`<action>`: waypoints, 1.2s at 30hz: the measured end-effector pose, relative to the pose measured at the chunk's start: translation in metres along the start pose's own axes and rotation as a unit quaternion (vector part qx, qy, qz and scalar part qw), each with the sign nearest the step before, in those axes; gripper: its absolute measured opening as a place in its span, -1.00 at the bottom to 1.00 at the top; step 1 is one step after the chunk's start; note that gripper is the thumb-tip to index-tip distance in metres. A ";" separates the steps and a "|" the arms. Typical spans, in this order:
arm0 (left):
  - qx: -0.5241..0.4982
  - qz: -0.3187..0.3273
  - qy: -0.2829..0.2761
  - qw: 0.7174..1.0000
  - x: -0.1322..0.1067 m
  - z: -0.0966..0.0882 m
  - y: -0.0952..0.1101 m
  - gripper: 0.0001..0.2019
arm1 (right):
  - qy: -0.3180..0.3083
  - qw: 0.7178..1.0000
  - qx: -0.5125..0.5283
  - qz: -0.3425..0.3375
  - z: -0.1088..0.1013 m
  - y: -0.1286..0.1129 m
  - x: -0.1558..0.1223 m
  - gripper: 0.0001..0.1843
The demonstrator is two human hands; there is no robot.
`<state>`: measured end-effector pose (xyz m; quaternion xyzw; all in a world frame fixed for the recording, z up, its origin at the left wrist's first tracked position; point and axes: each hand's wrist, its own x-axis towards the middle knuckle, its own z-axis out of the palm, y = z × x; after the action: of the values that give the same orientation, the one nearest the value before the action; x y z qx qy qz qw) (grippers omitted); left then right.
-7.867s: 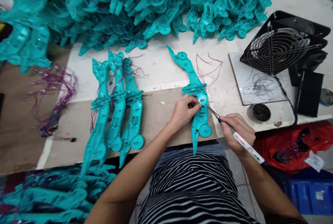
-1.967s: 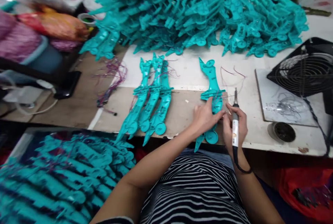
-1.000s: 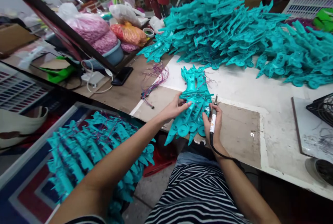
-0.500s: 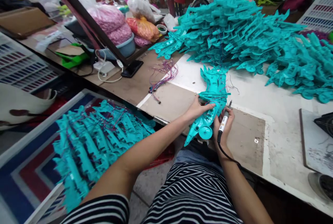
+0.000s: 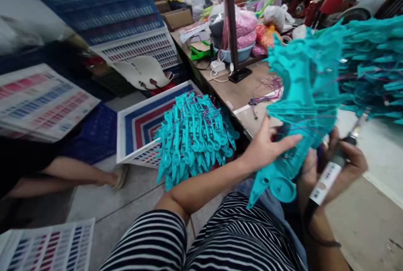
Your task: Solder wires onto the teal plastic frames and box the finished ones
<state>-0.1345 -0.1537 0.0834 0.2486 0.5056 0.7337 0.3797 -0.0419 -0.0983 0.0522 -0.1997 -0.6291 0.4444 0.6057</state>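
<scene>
Between both hands I hold a bundle of teal plastic shells (image 5: pixel 302 107) with thin purple and red wires, lifted off the table in front of my chest. My left hand (image 5: pixel 267 147) presses its left side, fingers stretched along the plastic. Against the bundle's right side, my right hand (image 5: pixel 340 157) is closed round a white-handled soldering iron (image 5: pixel 330 172), its tip pointing up and right. A crate (image 5: pixel 138 124) on the floor to my left holds a heap of the same teal shells (image 5: pixel 195 136).
A big pile of teal shells (image 5: pixel 374 65) covers the table at the right. Loose purple wires (image 5: pixel 267 90) lie on the table's left part. Bags, a bowl and a dark post (image 5: pixel 231 23) stand farther back. Another person's legs (image 5: pixel 69 174) are at the left, among stacked crates.
I gathered the teal shells from the table into one bundle and raised it clear of the board. My view has swung left toward the floor crate.
</scene>
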 end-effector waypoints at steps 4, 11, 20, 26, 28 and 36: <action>0.049 0.071 0.148 0.985 -0.022 -0.075 0.044 -0.30 | -0.132 0.986 0.091 0.042 0.084 0.000 -0.014 -0.57; 0.168 -0.003 0.355 0.920 -0.032 -0.207 0.066 -0.53 | -0.326 0.939 0.050 0.097 0.213 0.034 -0.059 -0.55; 0.536 0.027 0.413 0.736 -0.055 -0.292 0.061 -0.60 | -0.392 0.914 -0.026 0.104 0.238 0.069 -0.078 -0.52; 0.558 0.038 0.304 0.771 -0.026 -0.316 0.051 -0.45 | -0.415 0.905 -0.036 0.090 0.250 0.068 -0.072 -0.54; 0.527 0.007 0.306 0.793 -0.019 -0.318 0.046 -0.45 | -0.419 0.903 -0.050 0.078 0.245 0.066 -0.068 -0.56; 0.590 0.002 0.327 0.738 -0.025 -0.317 0.060 -0.36 | -0.265 0.959 -0.083 0.047 0.129 0.046 -0.021 -0.65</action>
<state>-0.3755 -0.3616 0.0242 0.1691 0.9298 0.3252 -0.0330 -0.1723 -0.1323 0.0198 -0.1535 -0.7916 0.4558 0.3768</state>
